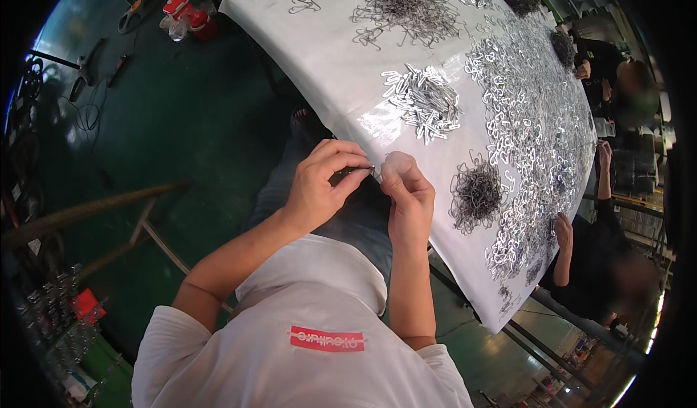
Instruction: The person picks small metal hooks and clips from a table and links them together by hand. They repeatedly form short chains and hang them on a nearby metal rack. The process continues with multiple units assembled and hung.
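In front of my body, at the near edge of the white-covered table, my two hands almost meet. My left hand pinches a small dark metal piece between thumb and fingertips. Its exact kind is too small to tell. My right hand is closed, thumb against curled fingers, at the other side of that piece. Just beyond my hands lies a heap of shiny, narrow metal strips. To the right of my right hand sits a pile of dark bent wire pieces.
Shiny hook-shaped metal pieces spread across the table's right side. More bent wire lies at the far end. Two people in dark clothes work along the opposite edge, one hand on the pieces. Red containers stand on the green floor.
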Available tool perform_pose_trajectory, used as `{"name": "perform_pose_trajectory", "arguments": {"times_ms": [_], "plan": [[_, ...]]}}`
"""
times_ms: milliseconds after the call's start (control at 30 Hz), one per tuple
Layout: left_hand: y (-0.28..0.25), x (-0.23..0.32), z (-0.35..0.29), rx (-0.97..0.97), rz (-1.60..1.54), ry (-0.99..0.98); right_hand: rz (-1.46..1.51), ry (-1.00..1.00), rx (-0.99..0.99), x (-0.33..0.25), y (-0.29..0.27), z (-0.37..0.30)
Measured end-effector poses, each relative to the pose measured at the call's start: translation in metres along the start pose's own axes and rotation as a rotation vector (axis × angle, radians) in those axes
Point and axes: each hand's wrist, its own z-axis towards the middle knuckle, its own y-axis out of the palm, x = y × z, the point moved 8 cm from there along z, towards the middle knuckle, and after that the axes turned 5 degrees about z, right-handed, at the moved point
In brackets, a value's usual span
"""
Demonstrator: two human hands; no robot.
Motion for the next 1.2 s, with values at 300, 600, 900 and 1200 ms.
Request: {"name": "perform_pose_trajectory", "arguments": {"times_ms": [300,600,900,1200], "plan": [[0.014,0.005,0.001,-0.032,-0.022,0.046,-0.029,-0.203,0.063,-0.012,-0.008,-0.002],[0.004,-0.107,-0.088,-0.754,0.503,-0.195,-0.037,-0.313,0.118,-0.022,-0.026,-0.012],[0.0,-0.149,-0.151,-1.07,0.51,-0.47,-0.065,-0.311,0.119,-0.024,-0.03,-0.01],[-0.005,-0.116,-0.105,-0.785,0.535,-0.306,-0.021,-0.263,0.131,-0.013,-0.029,-0.012]]}}
